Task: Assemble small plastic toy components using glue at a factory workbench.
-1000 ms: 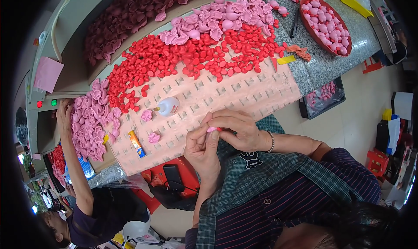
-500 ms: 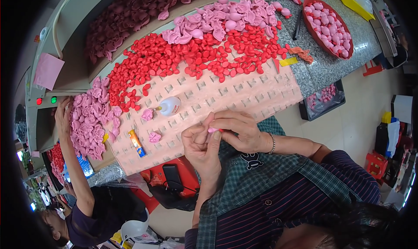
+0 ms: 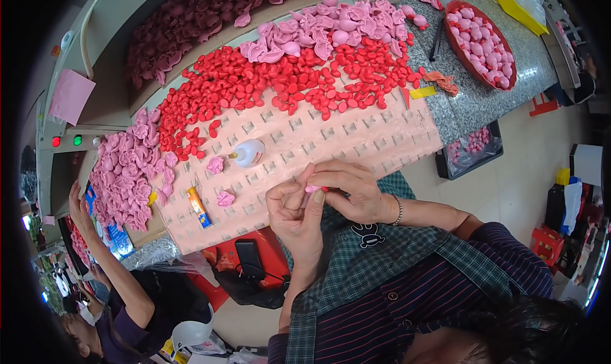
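My left hand (image 3: 298, 216) and my right hand (image 3: 358, 189) meet over the near edge of the work surface. Both are closed, fingertips pinching a small pink piece with a bit of red (image 3: 311, 189); the fingers cover most of it. Beyond them a squeeze bottle (image 3: 248, 154) with a whitish body lies on its side. Two loose pink, petal-like pieces are left of the bottle, one ruffled pink piece (image 3: 215, 165) by its nozzle and another pink piece (image 3: 225, 199) closer to me. An orange and blue packet (image 3: 198, 207) rests farther left.
Red oval pieces (image 3: 254, 77) spread across the pink mat (image 3: 286, 135). Pink pieces are heaped at the back (image 3: 337, 30) and left (image 3: 121, 179). A red bowl (image 3: 456, 58) of pink-red pieces stands right, above a black crate (image 3: 449, 167). A co-worker's arm (image 3: 105, 249) reaches in at left.
The co-worker's arm at the left has drawn back from the box with the red and green lights and sits lower. My two hands keep nearly the same pinch and place.
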`<action>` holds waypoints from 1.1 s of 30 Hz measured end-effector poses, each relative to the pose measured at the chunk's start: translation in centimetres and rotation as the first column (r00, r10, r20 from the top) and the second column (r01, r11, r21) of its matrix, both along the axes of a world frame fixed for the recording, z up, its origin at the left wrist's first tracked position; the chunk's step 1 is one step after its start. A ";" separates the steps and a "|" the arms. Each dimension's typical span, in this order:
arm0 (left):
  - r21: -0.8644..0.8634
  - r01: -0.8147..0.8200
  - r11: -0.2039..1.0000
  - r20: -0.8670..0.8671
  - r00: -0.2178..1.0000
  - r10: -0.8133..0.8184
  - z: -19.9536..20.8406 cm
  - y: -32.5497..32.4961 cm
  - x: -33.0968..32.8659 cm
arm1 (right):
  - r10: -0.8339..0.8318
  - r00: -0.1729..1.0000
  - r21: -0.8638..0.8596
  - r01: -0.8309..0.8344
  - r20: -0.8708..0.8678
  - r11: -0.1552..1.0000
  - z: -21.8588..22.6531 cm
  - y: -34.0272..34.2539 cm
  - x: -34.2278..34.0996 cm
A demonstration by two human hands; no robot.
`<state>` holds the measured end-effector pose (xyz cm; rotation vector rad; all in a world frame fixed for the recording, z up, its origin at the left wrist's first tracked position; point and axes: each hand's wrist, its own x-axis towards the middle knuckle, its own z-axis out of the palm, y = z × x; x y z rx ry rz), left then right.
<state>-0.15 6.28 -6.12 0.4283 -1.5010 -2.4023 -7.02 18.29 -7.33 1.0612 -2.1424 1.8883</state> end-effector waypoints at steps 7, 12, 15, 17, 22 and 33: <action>0.007 -0.020 1.000 -0.005 1.000 0.020 0.0 0.0 -0.3 | -0.009 1.000 0.023 0.008 0.025 1.000 0.2 -0.1 -0.1; -0.026 -0.044 0.999 -0.023 0.999 0.043 0.4 -0.3 0.4 | 0.033 0.998 -0.004 -0.033 0.047 0.999 0.5 -0.5 0.3; -0.050 0.011 0.999 -0.024 1.000 -0.012 0.2 -0.6 0.0 | 0.003 0.992 0.021 -0.006 0.128 1.000 0.7 -0.8 0.3; 0.085 0.008 0.996 -0.030 1.000 -0.006 -0.3 -0.1 0.1 | -0.005 0.986 0.039 -0.001 0.165 0.999 0.2 -0.4 0.7; 0.126 0.022 0.992 -0.063 0.998 -0.014 -0.2 -0.3 0.4 | 0.016 0.973 0.026 -0.022 0.229 0.999 0.5 -0.4 1.1; 0.100 0.023 0.995 -0.094 0.996 -0.014 -0.5 -0.5 0.2 | 0.082 0.960 -0.037 -0.075 0.268 0.997 0.3 -0.6 1.1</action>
